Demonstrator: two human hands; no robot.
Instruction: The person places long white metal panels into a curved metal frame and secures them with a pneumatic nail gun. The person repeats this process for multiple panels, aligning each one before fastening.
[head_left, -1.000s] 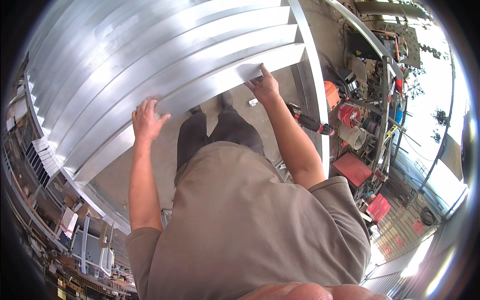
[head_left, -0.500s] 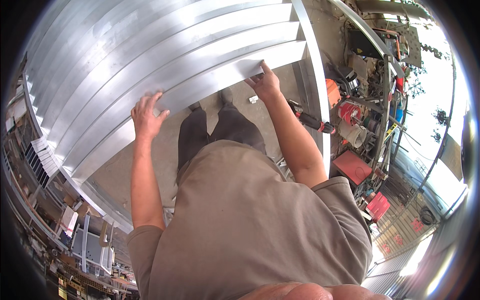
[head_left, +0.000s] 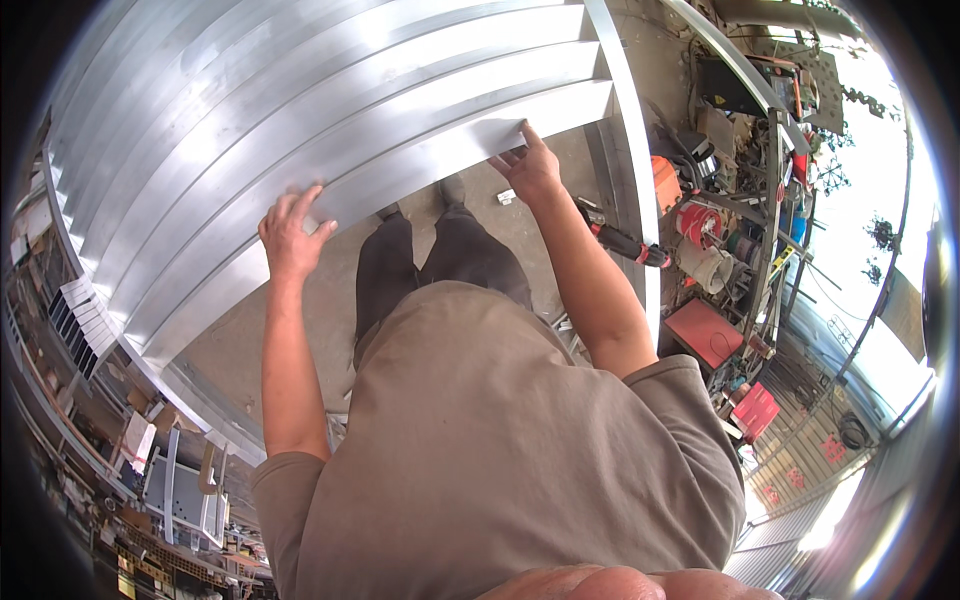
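A wide silver metal slat [head_left: 420, 160], the nearest of several in a large frame, spans the space before my legs. My left hand [head_left: 292, 238] rests against this slat toward its left part, fingers spread and thumb held apart. On the right, my right hand [head_left: 532, 172] grips the slat's near edge. Its thumb lies on the bright face, while the other fingers reach in under the edge and are partly hidden. The frame's right side rail [head_left: 630, 150] runs just beyond that hand.
A red-and-black power tool [head_left: 630, 245] lies beside the right rail. Past it stand a red bucket [head_left: 700, 222], a red box [head_left: 705, 333] and a cluttered rack. Metal parts and a grey panelled piece [head_left: 185, 500] fill the lower left. A small white scrap [head_left: 506, 197] lies on the floor.
My left hand has shifted very slightly to the left along the slat. The right hand keeps its place on the edge.
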